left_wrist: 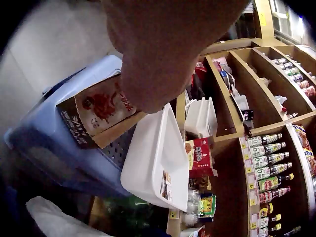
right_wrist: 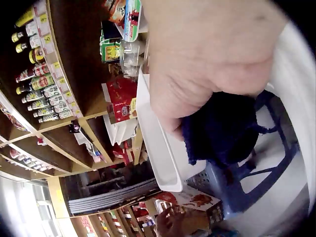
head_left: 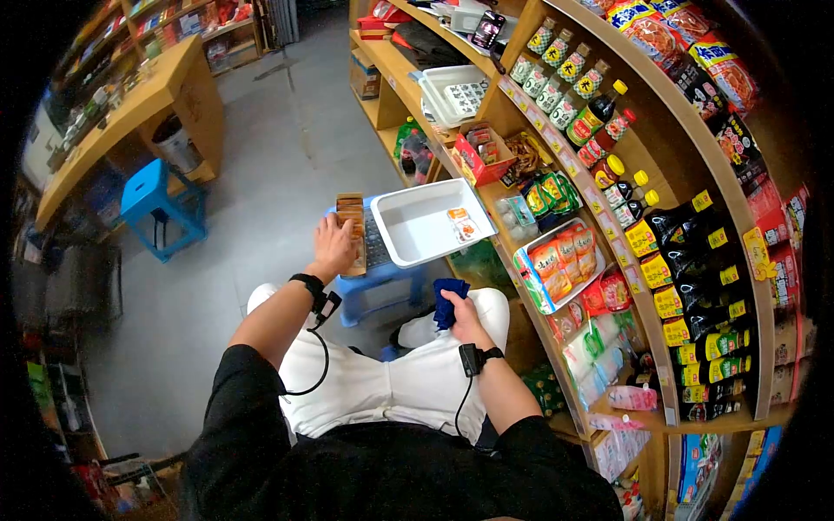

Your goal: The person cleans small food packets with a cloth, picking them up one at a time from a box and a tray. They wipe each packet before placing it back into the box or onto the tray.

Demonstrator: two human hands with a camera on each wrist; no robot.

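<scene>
Two hands show in the head view, each busy with its own thing. The left hand (head_left: 333, 247) reaches over the brown box (head_left: 359, 258), its fingers bent down at the open top; whether they pinch anything inside cannot be told. The box stands on a blue stool (head_left: 379, 282), just beside a white tray (head_left: 413, 221) with a small packet (head_left: 463, 225) lying in it. The right hand (head_left: 466, 318) rests by the right thigh, fingers curled round a bunched dark blue cloth (head_left: 447, 304). Wooden shelves (head_left: 656, 152) with bottles (head_left: 578, 91) rise to the right of the tray.

In the left wrist view, the left hand hangs across the top of the box, hiding its own fingertips. The printed side of the box shows, with the tray next to it.

In the right wrist view, the right hand grips the cloth from above. Farther off, the left hand is at the box.
</scene>
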